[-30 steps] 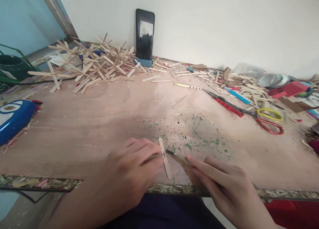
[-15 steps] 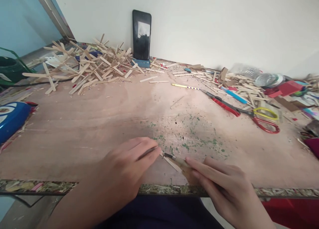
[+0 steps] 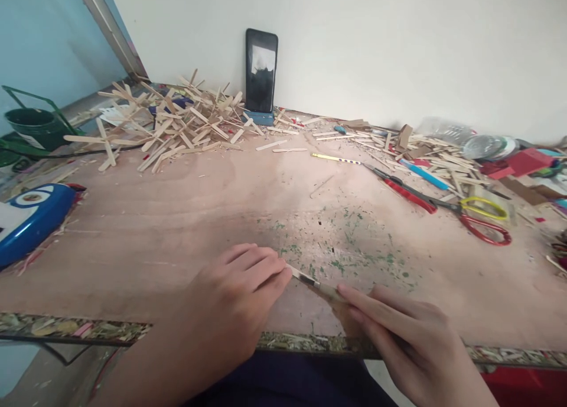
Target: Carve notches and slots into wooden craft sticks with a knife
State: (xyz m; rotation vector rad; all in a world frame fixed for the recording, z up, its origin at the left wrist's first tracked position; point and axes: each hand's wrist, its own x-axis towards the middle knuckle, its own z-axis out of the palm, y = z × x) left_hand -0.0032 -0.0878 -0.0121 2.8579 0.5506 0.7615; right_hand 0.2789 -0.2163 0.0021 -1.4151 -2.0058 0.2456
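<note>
My left hand [image 3: 248, 289] is closed near the table's front edge, pinching a thin wooden craft stick [image 3: 291, 269] at its fingertips. Only a short pale length of the stick shows. My right hand [image 3: 398, 318] is wrapped round the light handle of a small craft knife [image 3: 325, 289]. The knife's dark blade points left and lies against the stick, just right of my left fingertips. Green flecks [image 3: 339, 264] are scattered over the tabletop beyond both hands.
A phone [image 3: 261, 70] leans upright at the back wall. Heaped craft sticks [image 3: 177, 123] lie back left. Scissors [image 3: 482, 221], a yellow pencil [image 3: 335, 158], a blue pen-like tool [image 3: 424, 173] and a clear plastic bottle [image 3: 482, 146] are at right. A blue-and-white object [image 3: 44, 218] sits at left.
The knife blade has slid along the stick, away from my left fingertips. A dark thin piece between my left fingers no longer shows. The whole view has shifted slightly.
</note>
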